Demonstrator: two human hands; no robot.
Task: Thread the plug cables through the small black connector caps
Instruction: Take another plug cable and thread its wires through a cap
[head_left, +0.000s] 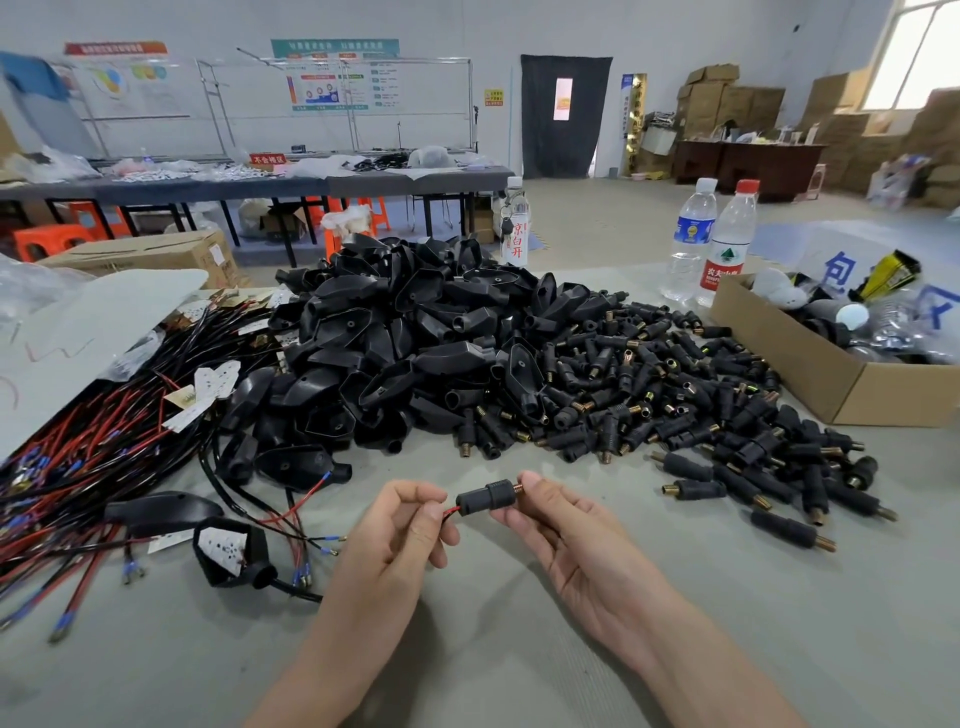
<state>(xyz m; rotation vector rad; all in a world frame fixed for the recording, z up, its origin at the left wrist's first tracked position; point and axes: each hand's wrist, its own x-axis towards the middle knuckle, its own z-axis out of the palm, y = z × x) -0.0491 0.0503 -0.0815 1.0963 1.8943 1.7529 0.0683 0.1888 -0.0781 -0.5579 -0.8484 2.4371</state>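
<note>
You look to be in the middle of one threading. Just in front of the big heap of black plastic plug housings (405, 353), held above the grey table (519, 649), your right hand (561, 525) pinches a small black plastic connector cap (485, 497) between thumb and fingertips. Your left hand (400, 525) has thumb and forefinger closed on a thin red-and-black wire pair (448, 512). The end of that pair goes into the cap's open left mouth. You cannot tell from here how deep the wire sits, or whether it has reached the far end.

Most of the work seems to be left. Right of the heap lies a wide spread of loose black caps with brass tips (675, 395). Left of the heap is a thick tangle of red and black cables (93, 467), many with blue crimped ends. With that much stock on both sides, I judge the job far from done. No finished pile can be picked out.

The cap in your fingers is a short matt cylinder with a wider ribbed collar near its middle. A brass threaded stub at its right end rests against your right fingertips. It lies nearly level, with the brass end slightly higher. The wire enters in line with the cap's axis, and only a short stretch shows between your left fingertips and the cap.
</note>
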